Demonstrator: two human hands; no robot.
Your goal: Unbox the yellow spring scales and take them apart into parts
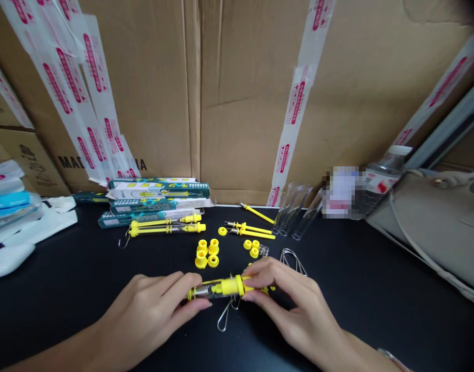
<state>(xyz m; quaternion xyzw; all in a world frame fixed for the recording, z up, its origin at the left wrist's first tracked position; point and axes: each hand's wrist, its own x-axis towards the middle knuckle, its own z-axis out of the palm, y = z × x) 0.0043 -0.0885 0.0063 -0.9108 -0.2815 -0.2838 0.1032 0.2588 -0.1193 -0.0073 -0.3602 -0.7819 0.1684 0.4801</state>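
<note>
Black tabletop (349,294) | yellow spring-scale parts (167,226) | yellow plastic caps (208,253) | wire hooks (293,261) | clear tubes (296,212) | green boxes (155,201)

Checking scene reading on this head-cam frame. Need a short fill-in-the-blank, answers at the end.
The left hand and right hand hold a clear tube fitted with a ____ cap.
A wire hook hangs ____ the tube.
Beyond the left hand, ____ yellow fittings stand together on the black tabletop.
Green-and-white boxes are piled in front of taped ____ cartons.

Missing words: yellow; below; four; cardboard.
</note>
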